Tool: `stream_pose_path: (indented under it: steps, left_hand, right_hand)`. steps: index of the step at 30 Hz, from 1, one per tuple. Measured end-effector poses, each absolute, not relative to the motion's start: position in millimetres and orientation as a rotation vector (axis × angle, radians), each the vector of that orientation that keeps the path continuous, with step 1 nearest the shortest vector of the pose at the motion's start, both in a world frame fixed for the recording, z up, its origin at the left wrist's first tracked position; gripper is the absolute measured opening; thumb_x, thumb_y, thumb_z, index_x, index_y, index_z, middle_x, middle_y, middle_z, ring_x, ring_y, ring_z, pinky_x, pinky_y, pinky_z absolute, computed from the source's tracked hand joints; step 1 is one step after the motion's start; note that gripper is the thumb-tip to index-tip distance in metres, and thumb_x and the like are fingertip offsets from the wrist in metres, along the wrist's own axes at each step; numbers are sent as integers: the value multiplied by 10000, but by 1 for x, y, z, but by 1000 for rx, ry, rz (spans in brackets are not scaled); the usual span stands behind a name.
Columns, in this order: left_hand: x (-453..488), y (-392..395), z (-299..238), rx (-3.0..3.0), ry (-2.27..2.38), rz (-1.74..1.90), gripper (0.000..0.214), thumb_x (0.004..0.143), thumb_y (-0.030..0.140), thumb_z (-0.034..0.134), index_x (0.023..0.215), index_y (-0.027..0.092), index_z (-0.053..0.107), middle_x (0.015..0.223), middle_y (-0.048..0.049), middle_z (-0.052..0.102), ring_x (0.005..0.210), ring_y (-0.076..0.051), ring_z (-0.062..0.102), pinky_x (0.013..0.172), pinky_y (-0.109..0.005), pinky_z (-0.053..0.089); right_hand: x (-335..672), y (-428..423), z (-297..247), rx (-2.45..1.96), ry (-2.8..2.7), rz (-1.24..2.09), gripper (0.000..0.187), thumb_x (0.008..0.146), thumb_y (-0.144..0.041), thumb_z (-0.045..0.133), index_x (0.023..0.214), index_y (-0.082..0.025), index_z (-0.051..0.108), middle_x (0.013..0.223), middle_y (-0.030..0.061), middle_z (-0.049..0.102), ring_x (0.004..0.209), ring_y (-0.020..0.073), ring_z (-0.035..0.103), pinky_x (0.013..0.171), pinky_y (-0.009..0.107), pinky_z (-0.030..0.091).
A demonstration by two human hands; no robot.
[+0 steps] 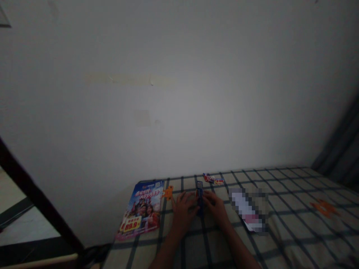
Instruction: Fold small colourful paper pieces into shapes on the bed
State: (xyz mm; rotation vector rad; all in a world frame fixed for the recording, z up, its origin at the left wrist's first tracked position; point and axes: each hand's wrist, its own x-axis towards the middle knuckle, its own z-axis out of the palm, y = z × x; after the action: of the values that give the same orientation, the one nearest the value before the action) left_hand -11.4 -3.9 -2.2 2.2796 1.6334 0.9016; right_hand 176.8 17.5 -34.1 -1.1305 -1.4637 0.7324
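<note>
Between my two hands a narrow folded flyer [199,185], dark blue with a pale printed square near its top, is held on edge above the checked cloth. My left hand [183,205] has its fingers bent against the flyer's left side. From the right, my right hand [215,204] closes on the same paper with thumb and fingers. The lower part of the flyer is partly hidden by the fingers. Left of my hands lies a stack of colourful flyers [144,207]. Beyond them rests a small folded paper piece [213,179] in blue, red and white.
The checked cloth [193,246] covers the surface up to a plain wall [196,93]. A partly pixelated pale item [246,211] lies on the right. Orange printed figures mark the cloth. A dark slanted bar [33,190] is at left, a dark curtain [340,138] at right.
</note>
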Motion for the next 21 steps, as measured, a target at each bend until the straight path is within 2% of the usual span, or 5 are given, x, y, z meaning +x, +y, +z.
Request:
stream_pose_path:
  steps: [9, 21]
  left_hand:
    - [-8, -5, -4, 2152, 1555, 929, 372, 877, 389, 643, 1249, 392, 637, 1368, 3, 636, 1396, -305, 419, 1138, -752, -7]
    - [-6, -5, -6, 2101, 1557, 953, 368, 869, 373, 635, 1236, 344, 624, 1351, -18, 646, 1391, -297, 432, 1145, -734, -11]
  right_hand:
    - [175, 15, -35, -1149, -1491, 675, 385, 801, -595, 661, 955, -263, 781, 1212, 115, 683, 1145, 289, 628, 1015, 466, 489]
    - [174, 15, -34, -1171, -1524, 680, 434, 795, -645, 652, 960, -266, 785, 1193, 118, 687, 1141, 289, 629, 1039, 471, 469]
